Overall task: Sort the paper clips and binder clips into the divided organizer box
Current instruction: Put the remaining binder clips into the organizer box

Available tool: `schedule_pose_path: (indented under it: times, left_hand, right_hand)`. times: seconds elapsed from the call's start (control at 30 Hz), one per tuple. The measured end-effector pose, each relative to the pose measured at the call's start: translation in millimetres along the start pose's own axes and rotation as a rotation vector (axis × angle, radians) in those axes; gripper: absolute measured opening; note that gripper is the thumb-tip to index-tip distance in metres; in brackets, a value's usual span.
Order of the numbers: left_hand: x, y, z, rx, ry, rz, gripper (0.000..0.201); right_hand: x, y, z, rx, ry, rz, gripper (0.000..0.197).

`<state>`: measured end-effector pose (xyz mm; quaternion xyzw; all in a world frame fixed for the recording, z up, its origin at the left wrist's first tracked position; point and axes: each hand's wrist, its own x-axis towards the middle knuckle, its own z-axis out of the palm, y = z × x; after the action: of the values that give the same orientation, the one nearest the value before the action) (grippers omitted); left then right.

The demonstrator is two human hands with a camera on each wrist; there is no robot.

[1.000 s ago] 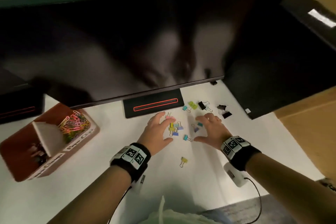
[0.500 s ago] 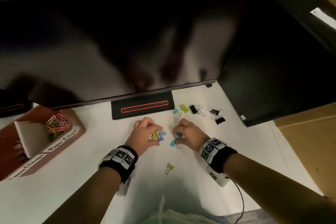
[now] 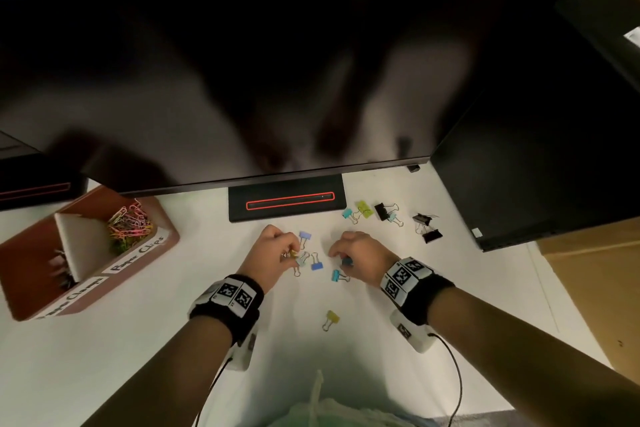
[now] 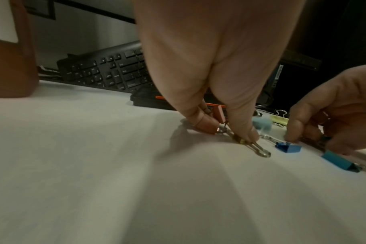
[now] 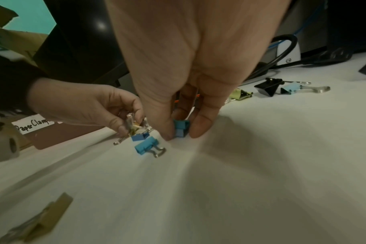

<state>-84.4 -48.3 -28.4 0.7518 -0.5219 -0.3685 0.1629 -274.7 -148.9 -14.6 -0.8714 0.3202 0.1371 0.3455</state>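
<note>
- Compared with a second ago, both hands have gone from spread flat over the clip pile to curled down onto it.
- Left hand [image 3: 273,253] is pinching a yellow binder clip [image 4: 241,141] by its wire handles, right at the table [image 3: 138,340].
- Right hand [image 3: 360,258] has thumb and fingers closed round a teal binder clip [image 5: 181,128], just right of the yellow one.
- Brown organizer box [image 3: 162,250] sits well left of the yellow clip: the far compartment holds colourful paper clips [image 3: 129,225], the near one has dark clips, too blurry to say more.
- Loose blue clip [image 3: 317,265] and another teal clip [image 3: 336,275] lie between the hands.
- More yellow-green, black and light blue clips are scattered further right, near the monitor stand [image 3: 287,198].
</note>
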Motion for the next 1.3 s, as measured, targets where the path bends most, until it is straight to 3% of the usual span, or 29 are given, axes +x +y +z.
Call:
schedule_pose_path:
  times: [0.3,0.47,0.6,0.7,0.97,1.13,1.3]
  left_hand:
    - [-7.0,-12.2,-8.3,-0.119,0.089,-0.013,0.019]
    - [-18.2,-29.1,-14.3,-0.25,0.167,-0.062,0.023]
    - [-28.2,-39.4,-19.4,-0.336,0.22,-0.093,0.022]
    - [-34.2,-45.2,-24.1,-0.379,0.236,-0.092,0.025]
    - [-51.1,-52.2,-41.6,-0.395,0.192,-0.093,0.022]
    - [-76.5,-46.8,-75.1,-0.49,0.232,-0.01,0.016]
    - [-120.4,-66.2,-139.5,-0.497,0.376,0.0,0.014]
  right_hand:
    - [6.3,-7.7,-1.6,-0.035,0.007,-0.022,0.023]
    - [9.7,-21.7,-1.0,0.022,0.057,-0.099,0.031]
    - [19.3,-41.9,12.0,-0.073,-0.023,-0.173,0.038]
    - [25.5,-49.9,17.6,-0.24,-0.094,-0.113,0.04]
    - [35.4,-65.6,16.8,-0.312,-0.063,-0.066,0.028]
    - [30.7,-86.5,12.3,-0.184,-0.008,-0.101,0.026]
    - [38.4,-158.7,3.2,-0.069,0.114,-0.309,0.023]
